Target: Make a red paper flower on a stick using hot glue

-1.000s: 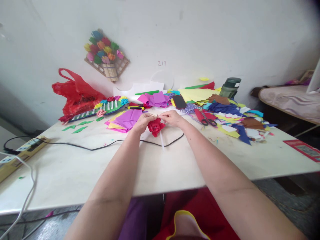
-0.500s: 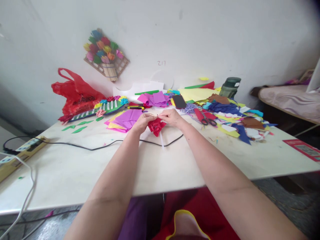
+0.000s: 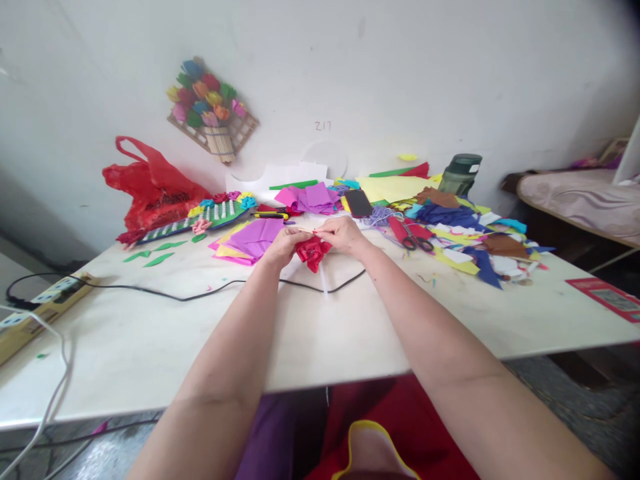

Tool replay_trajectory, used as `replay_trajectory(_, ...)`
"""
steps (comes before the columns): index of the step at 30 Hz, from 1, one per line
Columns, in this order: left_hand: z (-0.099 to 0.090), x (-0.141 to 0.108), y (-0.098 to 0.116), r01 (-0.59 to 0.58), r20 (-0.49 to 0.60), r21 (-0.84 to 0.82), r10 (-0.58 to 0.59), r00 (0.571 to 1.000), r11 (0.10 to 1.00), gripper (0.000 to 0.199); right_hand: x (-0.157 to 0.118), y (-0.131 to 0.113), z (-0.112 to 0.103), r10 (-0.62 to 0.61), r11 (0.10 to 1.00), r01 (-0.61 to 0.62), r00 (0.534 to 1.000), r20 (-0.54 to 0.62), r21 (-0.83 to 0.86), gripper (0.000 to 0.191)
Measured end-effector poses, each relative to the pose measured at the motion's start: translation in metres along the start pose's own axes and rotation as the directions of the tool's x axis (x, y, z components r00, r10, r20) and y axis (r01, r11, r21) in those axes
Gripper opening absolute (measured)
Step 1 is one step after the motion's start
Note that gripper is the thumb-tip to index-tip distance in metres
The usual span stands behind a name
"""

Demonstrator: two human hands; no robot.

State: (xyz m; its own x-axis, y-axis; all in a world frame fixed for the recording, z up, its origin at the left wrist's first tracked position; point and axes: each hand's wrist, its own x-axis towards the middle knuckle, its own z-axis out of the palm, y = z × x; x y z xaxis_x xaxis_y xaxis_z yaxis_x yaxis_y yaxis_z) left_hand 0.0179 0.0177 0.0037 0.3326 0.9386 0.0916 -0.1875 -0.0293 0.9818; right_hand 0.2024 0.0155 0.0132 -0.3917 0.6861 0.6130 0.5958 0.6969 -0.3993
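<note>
A red paper flower (image 3: 313, 254) hangs below my fingertips over the middle of the table, its crumpled petals facing down toward me. My left hand (image 3: 287, 244) is closed in a pinch at the flower's upper left. On its other side my right hand (image 3: 341, 235) pinches at the upper right, and the fingertips of both hands nearly meet. A thin pale strip, perhaps a stem, runs between the fingers; its exact kind is hard to make out. Under the flower a narrow white strip (image 3: 324, 283) slants down toward the tabletop.
Purple and yellow paper sheets (image 3: 253, 241) lie left of my hands. Scissors (image 3: 417, 241), a phone (image 3: 358, 204) and coloured paper scraps (image 3: 450, 217) are on the right, with a bottle (image 3: 460, 175) behind. A black cable (image 3: 185, 298) crosses the table. A red bag (image 3: 155, 190) stands back left.
My right hand has shifted very slightly left and up, and the red flower has turned a little between my fingers. Everything else on the table stays in place.
</note>
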Motion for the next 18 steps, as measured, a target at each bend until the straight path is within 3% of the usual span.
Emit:
replay_trajectory(12, -0.0002, -0.0008, 0.0014, -0.014, -0.019, 0.005, 0.014, 1.000, 1.000, 0.013, 0.0025, 0.0024, 0.0046, 0.021, 0.994, -0.017, 0.999, -0.028, 0.108, 0.014)
replay_trajectory(18, -0.0011, 0.0024, -0.0010, -0.077, -0.038, 0.007, 0.077, 0.996, 0.997, 0.023, 0.0022, 0.0015, 0.0042, 0.001, 0.998, 0.002, 0.999, -0.049, 0.061, 0.012)
